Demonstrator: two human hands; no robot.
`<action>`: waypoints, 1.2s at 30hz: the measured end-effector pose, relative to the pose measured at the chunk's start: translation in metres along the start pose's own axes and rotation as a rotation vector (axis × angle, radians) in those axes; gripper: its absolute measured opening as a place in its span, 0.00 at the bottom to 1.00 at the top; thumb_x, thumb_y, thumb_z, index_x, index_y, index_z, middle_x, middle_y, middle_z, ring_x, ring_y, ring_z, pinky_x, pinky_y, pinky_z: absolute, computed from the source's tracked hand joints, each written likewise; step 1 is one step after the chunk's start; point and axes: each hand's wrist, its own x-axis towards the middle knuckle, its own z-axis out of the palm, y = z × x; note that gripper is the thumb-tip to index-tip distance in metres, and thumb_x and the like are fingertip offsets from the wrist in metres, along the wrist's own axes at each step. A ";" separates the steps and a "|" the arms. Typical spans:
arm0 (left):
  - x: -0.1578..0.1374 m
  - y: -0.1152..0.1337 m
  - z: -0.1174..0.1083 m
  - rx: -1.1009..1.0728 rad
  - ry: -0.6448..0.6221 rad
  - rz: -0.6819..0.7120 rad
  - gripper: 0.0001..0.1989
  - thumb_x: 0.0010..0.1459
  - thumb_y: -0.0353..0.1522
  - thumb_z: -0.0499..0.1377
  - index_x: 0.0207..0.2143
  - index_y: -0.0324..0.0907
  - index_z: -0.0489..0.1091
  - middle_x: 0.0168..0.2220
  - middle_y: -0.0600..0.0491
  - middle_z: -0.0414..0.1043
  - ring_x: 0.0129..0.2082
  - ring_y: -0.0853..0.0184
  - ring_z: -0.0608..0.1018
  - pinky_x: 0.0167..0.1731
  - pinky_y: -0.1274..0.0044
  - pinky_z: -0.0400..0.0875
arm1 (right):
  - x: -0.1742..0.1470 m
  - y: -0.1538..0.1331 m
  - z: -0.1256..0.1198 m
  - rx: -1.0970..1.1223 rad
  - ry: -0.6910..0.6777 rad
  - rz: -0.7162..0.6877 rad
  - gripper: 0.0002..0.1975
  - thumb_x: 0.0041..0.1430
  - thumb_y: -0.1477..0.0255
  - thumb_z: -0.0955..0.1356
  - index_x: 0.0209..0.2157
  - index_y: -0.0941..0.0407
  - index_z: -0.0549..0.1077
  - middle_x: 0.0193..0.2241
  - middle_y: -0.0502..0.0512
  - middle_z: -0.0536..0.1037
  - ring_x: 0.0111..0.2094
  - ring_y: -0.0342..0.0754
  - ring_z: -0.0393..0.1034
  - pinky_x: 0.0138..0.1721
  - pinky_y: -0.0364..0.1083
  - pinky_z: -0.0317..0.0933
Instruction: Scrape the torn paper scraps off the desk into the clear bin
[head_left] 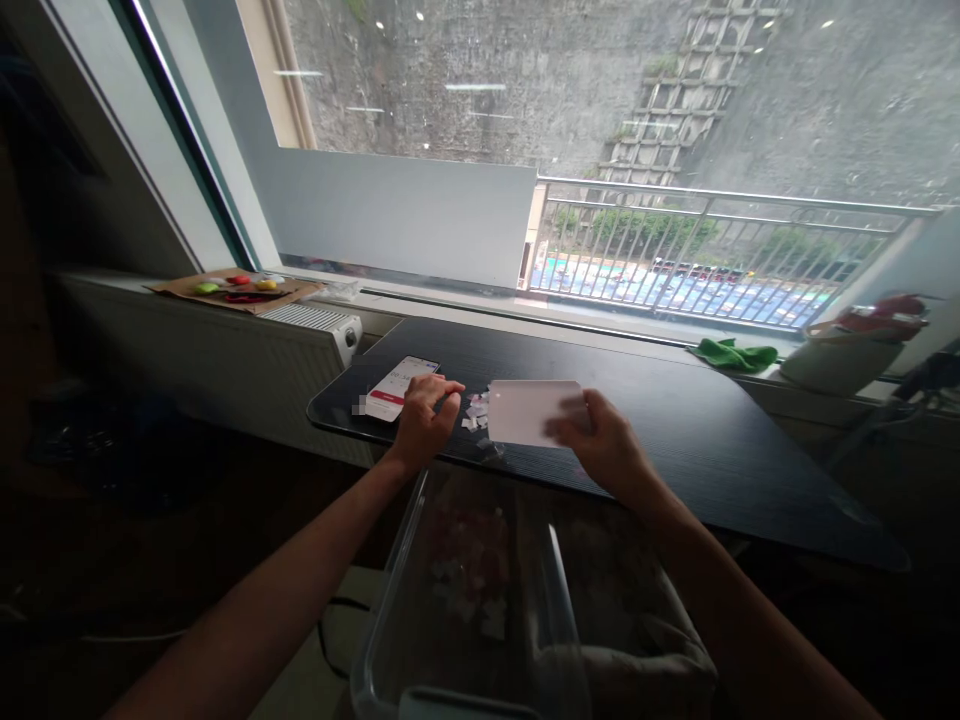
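A person's two bare hands work over a dark, wood-grained table with rounded corners [675,430] beside a large window. The right hand [600,435] grips one flat, pale, rectangular card with a small hole near one corner [525,412], its fingers closed on the card's right end and blurred, with the rest of the card reaching left beyond the fingertips. The card's far end meets a small heap of torn white paper scraps [475,412], too many and too small to count exactly. The left hand [427,415] is just left of that heap, with fingers bent and the thumb and forefinger close together, pointing toward the scraps; whether they pinch anything I cannot tell. Behind and left of this hand lies one phone with a white screen and a red band [394,382], partly covered by the hand. Below the table's near edge is one clear plastic box [375,610], holding an uncounted scatter of pale pieces [472,590]. On the windowsill at the right lies one crumpled bright-green cloth [733,355]; at the left, one white ribbed radiator [315,370] stands by the table.
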 end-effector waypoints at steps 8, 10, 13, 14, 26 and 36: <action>-0.001 0.002 -0.001 0.009 -0.019 -0.027 0.11 0.59 0.33 0.51 0.34 0.44 0.74 0.36 0.52 0.76 0.47 0.60 0.72 0.52 0.64 0.67 | 0.009 -0.003 0.005 -0.104 0.000 -0.017 0.09 0.51 0.72 0.66 0.37 0.53 0.67 0.34 0.54 0.80 0.34 0.51 0.77 0.37 0.52 0.71; 0.000 0.003 -0.001 0.012 -0.021 -0.017 0.11 0.60 0.33 0.51 0.34 0.44 0.74 0.36 0.52 0.76 0.47 0.60 0.72 0.52 0.64 0.67 | 0.005 -0.004 -0.003 -0.181 0.044 -0.032 0.09 0.51 0.71 0.67 0.36 0.53 0.68 0.33 0.54 0.80 0.32 0.51 0.76 0.36 0.52 0.70; 0.000 0.002 0.000 0.022 -0.027 -0.008 0.11 0.59 0.32 0.51 0.34 0.44 0.74 0.36 0.52 0.76 0.46 0.60 0.73 0.53 0.64 0.66 | 0.001 -0.008 -0.009 -0.171 0.077 -0.046 0.09 0.51 0.70 0.67 0.37 0.53 0.68 0.33 0.54 0.81 0.33 0.51 0.77 0.36 0.52 0.70; 0.000 0.002 0.000 0.026 -0.025 -0.007 0.11 0.59 0.32 0.51 0.34 0.44 0.74 0.35 0.52 0.76 0.46 0.60 0.73 0.53 0.63 0.66 | 0.002 -0.009 -0.007 -0.139 0.064 -0.048 0.09 0.52 0.71 0.67 0.37 0.53 0.68 0.33 0.55 0.81 0.33 0.51 0.77 0.37 0.52 0.71; 0.000 0.001 0.001 0.029 -0.024 -0.002 0.11 0.59 0.32 0.51 0.34 0.44 0.74 0.35 0.52 0.76 0.47 0.60 0.73 0.53 0.64 0.66 | 0.003 -0.016 -0.011 -0.158 0.036 -0.016 0.10 0.50 0.71 0.68 0.36 0.53 0.69 0.31 0.54 0.81 0.30 0.50 0.77 0.34 0.52 0.72; 0.000 0.001 0.001 0.040 -0.033 -0.002 0.11 0.59 0.33 0.52 0.34 0.45 0.74 0.35 0.52 0.76 0.46 0.60 0.73 0.53 0.65 0.66 | 0.004 -0.007 -0.016 -0.092 0.101 0.035 0.10 0.49 0.72 0.68 0.36 0.54 0.68 0.31 0.55 0.81 0.31 0.52 0.78 0.35 0.54 0.73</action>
